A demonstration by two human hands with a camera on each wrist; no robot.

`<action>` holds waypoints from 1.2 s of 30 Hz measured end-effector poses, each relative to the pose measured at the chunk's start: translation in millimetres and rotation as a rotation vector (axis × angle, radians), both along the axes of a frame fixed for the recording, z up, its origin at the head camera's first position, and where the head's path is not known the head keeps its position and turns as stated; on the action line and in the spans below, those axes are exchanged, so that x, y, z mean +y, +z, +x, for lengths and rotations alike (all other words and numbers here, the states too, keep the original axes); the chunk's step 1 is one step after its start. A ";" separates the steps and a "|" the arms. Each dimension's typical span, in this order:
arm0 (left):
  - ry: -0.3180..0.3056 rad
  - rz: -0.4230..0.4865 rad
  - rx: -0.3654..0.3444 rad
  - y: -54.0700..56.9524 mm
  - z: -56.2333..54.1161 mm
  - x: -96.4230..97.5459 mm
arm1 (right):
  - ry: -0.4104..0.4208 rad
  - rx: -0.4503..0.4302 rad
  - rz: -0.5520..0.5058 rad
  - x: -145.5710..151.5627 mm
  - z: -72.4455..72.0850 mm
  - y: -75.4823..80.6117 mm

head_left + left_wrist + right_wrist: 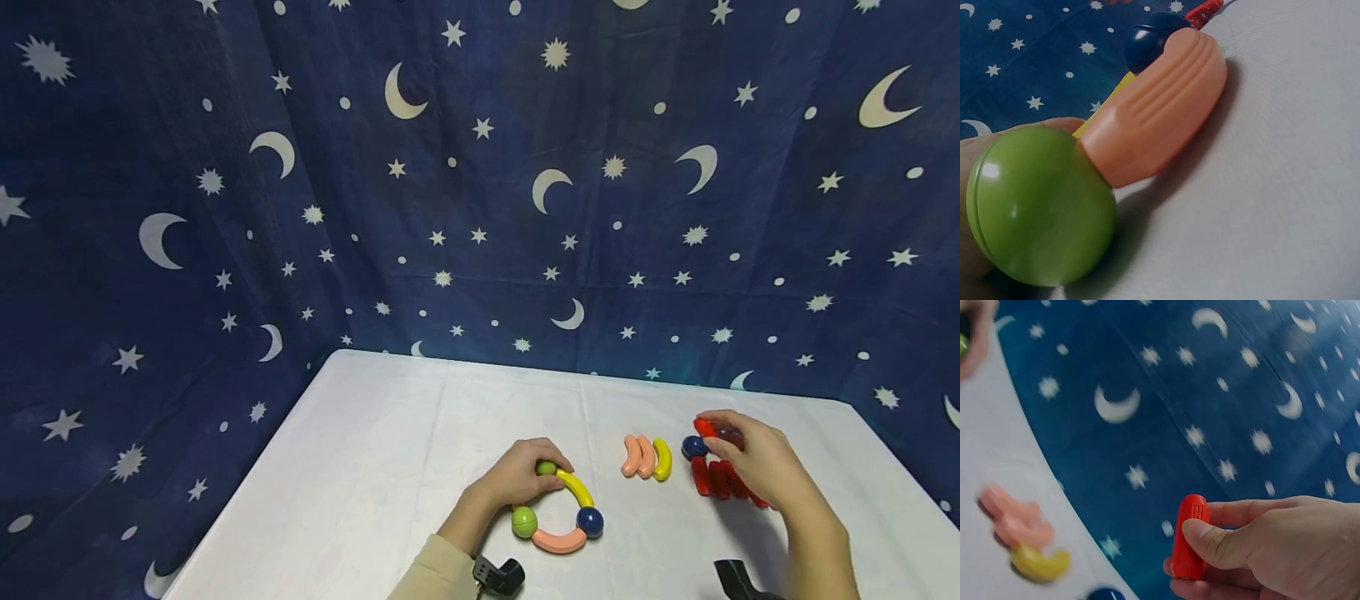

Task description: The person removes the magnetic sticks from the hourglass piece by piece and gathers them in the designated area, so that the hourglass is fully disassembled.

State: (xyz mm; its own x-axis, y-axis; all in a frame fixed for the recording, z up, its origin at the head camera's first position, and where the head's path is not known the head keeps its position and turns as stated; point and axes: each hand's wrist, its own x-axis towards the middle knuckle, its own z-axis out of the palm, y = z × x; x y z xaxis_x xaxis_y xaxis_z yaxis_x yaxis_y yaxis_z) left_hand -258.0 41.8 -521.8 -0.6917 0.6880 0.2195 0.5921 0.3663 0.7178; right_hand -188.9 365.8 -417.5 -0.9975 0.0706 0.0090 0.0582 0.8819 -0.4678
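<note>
My left hand (506, 479) grips the upper left of a ring of toy pieces on the white table, its fingers at a green ball (546, 468). The ring also shows a yellow curved piece (576, 487), a dark blue ball (590, 522), a salmon-pink curved piece (559, 542) and a second green ball (524, 522); its left side is mostly hidden by the hand. In the right wrist view, my right hand (1279, 544) pinches a short red piece (1190, 537) between thumb and fingers, above the table's right side.
Two pink curved pieces (638, 457) and a yellow one (662, 460) lie in a row between the hands. Below the right hand are a blue ball (694, 447) and several red pieces (717, 480), partly covered by it. A starry dark blue cloth (495, 200) hangs behind the table (390, 433).
</note>
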 end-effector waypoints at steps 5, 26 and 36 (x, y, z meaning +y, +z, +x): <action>0.003 0.006 -0.010 0.0 0.4 -1.5 | -0.096 -0.018 -0.008 40.3 6.3 -10.2; 0.016 -0.002 -0.016 -0.4 1.6 -0.9 | -0.424 -0.230 -0.089 103.4 20.8 -59.7; 0.017 0.001 -0.025 -0.2 0.6 -0.6 | -0.374 -0.269 -0.096 111.3 18.3 -71.5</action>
